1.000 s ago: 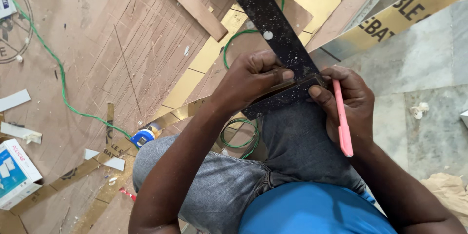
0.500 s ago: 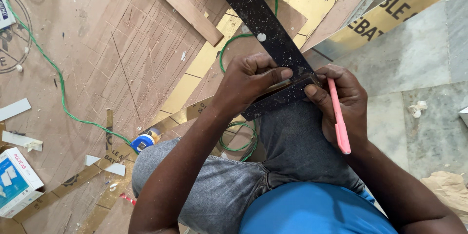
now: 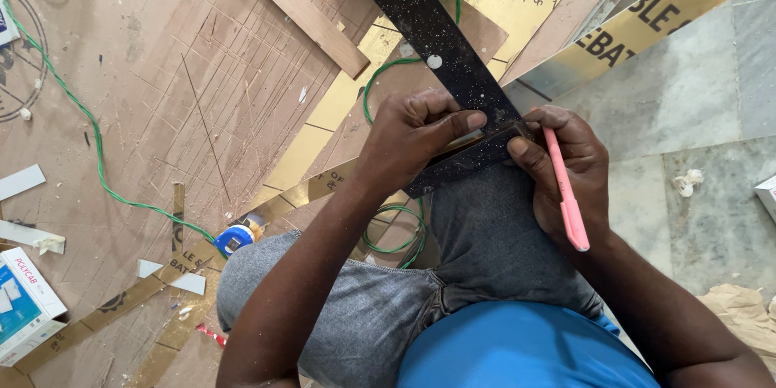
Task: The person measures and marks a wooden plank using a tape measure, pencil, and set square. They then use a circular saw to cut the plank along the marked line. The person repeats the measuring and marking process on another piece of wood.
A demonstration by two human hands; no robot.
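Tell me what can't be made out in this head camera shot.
- Tip of the pink cutter: hidden behind the right hand.
- Piece under the left hand: covered by fingers and the black ruler.
- Ruler's far end: cut off by the top edge.
- Blue tape roll: partly behind the knee.

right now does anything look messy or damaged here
Yes: the brown board is scored all over with cut lines, and gold strip offcuts and a green wire lie scattered across it.

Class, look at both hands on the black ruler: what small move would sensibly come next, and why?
Probably draw the pink knife in the right hand along the black ruler: the left hand already presses the ruler's end down and the knife sits at its edge.
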